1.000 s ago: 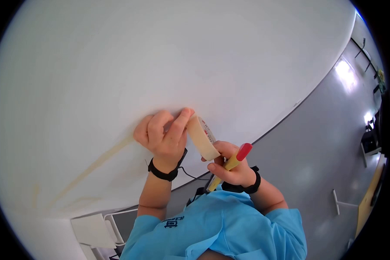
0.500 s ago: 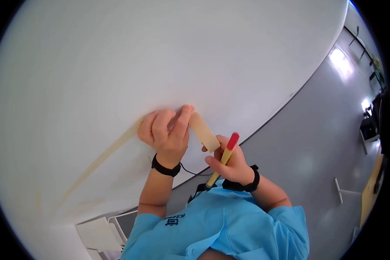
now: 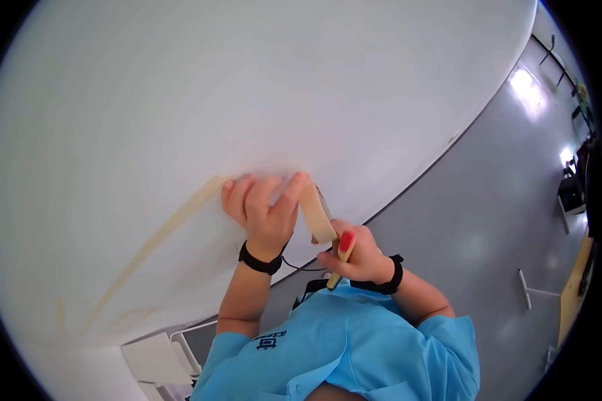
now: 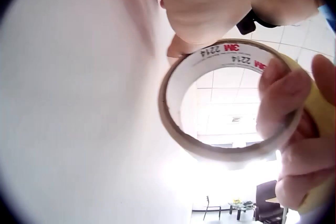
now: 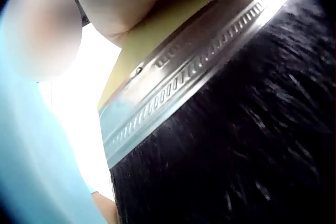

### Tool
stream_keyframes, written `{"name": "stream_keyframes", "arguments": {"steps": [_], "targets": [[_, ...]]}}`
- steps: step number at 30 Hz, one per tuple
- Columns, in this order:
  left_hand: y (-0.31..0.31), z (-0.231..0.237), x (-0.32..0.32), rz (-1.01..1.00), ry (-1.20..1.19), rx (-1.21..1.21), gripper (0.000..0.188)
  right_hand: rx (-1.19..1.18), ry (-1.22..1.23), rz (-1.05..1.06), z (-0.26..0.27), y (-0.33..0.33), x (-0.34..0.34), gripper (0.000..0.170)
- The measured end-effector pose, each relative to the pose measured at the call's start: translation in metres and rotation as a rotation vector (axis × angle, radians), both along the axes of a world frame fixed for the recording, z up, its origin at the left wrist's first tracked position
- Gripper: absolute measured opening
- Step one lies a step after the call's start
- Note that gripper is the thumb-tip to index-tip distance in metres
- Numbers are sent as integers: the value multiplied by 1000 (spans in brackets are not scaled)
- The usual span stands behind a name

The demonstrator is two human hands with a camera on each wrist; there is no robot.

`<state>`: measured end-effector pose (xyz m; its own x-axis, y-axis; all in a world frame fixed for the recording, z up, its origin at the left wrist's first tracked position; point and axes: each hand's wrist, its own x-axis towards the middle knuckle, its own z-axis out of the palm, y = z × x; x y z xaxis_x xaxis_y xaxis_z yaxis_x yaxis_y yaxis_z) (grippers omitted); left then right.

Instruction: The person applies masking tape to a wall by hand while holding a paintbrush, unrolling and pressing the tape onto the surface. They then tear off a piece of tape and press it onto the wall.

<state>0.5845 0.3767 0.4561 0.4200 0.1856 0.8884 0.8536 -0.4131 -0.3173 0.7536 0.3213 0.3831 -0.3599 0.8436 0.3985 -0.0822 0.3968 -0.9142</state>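
My left hand (image 3: 266,210) presses its fingertips on the white wall beside the roll of masking tape (image 3: 316,217). In the left wrist view the roll (image 4: 176,134) shows its printed inner core, with fingers of my right hand (image 4: 286,103) through and around it. My right hand (image 3: 361,257) grips both the roll and a brush (image 3: 346,248) with a red-ended yellow handle. Black bristles (image 5: 236,145) and a metal band (image 5: 168,87) fill the right wrist view. A tape strip (image 3: 160,234) runs along the wall to my left hand.
Fainter tape pieces (image 3: 61,314) mark the wall (image 3: 267,80) at the lower left. A white chair (image 3: 155,357) stands at the bottom left. Grey floor (image 3: 448,214) stretches to the right, with furniture at the far edge. A dark cable (image 3: 304,269) hangs behind my hands.
My left hand has slid a little to the right along the wall, leaving more of the strip in view. The brush's red end has dipped lower and leftward in my right hand.
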Motion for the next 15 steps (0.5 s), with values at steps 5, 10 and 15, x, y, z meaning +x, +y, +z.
{"name": "stream_keyframes", "arguments": {"steps": [5,10,15], "targets": [[8,-15,4,162,-41,70,19,-250,223,-41,1,5,-4,22],[-5,-12,1,106,-79,88,18,-10,-91,70,-5,2,9,29],[-19,-16,-13,-223,-101,235,23,356,-145,-1,-3,-1,8,32]]}}
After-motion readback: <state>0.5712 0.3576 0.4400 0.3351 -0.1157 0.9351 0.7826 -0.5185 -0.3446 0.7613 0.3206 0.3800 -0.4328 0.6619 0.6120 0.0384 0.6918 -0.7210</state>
